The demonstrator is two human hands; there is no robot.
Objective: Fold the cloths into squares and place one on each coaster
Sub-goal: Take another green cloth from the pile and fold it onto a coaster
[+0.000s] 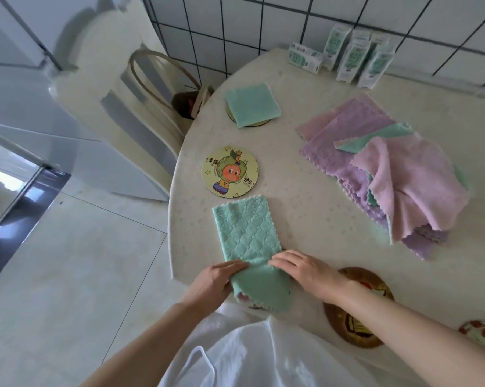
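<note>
A green quilted cloth [246, 233], folded into a long strip, lies at the table's near left edge. My left hand [214, 280] grips its near end from the left, and my right hand [302, 270] holds the same end from the right, lifting it into a fold. A cartoon coaster [230, 171] lies bare just beyond the strip. Farther back, a folded green square [252, 104] sits on another coaster [259, 123]. A dark coaster [347, 328] lies under my right forearm. A fourth coaster [484, 335] peeks in at the right edge.
A loose pile of purple, pink and green cloths [386, 169] covers the table's right side. Several small cartons [347, 57] stand at the back by the tiled wall. A cream chair [140, 107] stands left of the round table [291, 185].
</note>
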